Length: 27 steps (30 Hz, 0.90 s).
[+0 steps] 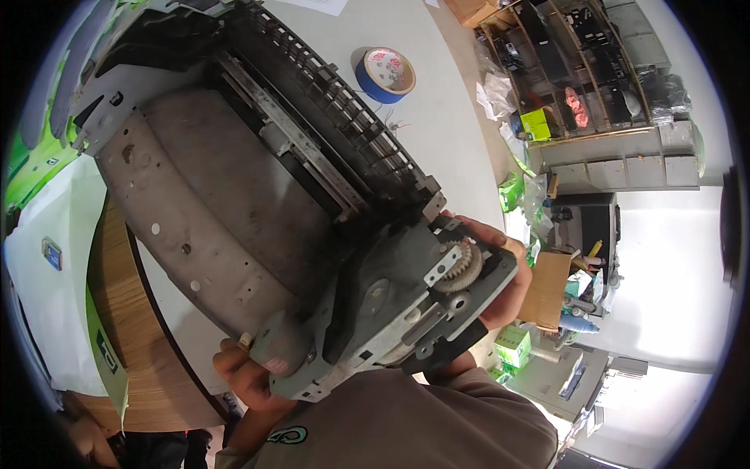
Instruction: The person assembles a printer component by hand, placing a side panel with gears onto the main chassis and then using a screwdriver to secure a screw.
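Observation:
A large, dusty printer frame (211,156), stripped of its covers, fills the middle and left of the head view and sits tilted. It has a curved grey metal pan, a long metal rail and a black ribbed strip along its far edge. At its near end is a grey side plate with white gears (461,270). My left hand (248,381) is closed on the near left corner, its fingers curled round the edge. My right hand (508,281) grips the right side beside the gears; part of the palm and some fingers are hidden behind the frame.
A blue roll of tape (385,76) stands on the white table (437,133) beyond the frame. To the left are a wood-grain surface (141,328) and green-and-white packaging (58,258). Shelves (539,141) with black parts and a cardboard box (544,291) are at right.

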{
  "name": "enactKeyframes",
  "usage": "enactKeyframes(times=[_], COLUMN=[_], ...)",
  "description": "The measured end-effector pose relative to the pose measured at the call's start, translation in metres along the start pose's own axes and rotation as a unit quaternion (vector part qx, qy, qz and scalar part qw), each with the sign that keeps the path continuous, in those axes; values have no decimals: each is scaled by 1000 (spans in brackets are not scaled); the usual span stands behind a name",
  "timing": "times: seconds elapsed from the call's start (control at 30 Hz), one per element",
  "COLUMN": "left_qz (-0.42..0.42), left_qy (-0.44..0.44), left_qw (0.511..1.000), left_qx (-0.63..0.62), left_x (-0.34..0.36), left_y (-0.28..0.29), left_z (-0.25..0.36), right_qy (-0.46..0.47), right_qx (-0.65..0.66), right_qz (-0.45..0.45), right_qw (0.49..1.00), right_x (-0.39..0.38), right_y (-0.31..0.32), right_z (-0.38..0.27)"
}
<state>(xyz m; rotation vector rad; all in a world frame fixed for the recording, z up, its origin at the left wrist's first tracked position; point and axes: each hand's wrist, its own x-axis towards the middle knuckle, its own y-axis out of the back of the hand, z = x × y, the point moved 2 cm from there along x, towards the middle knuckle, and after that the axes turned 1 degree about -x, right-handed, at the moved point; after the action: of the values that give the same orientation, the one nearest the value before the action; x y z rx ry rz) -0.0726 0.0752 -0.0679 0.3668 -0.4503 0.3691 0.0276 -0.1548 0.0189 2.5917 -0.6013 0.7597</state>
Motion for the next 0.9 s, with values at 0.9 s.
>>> enactKeyframes(times=[0.9], left_qz=[78], left_qy=[-38], left_qw=[996], left_qx=[-37], left_x=[-8], left_y=[-6], left_z=[8], right_qy=[50], right_qx=[17], right_qz=[68], right_qw=[996], right_x=[-19], right_y=[14], right_z=[5])
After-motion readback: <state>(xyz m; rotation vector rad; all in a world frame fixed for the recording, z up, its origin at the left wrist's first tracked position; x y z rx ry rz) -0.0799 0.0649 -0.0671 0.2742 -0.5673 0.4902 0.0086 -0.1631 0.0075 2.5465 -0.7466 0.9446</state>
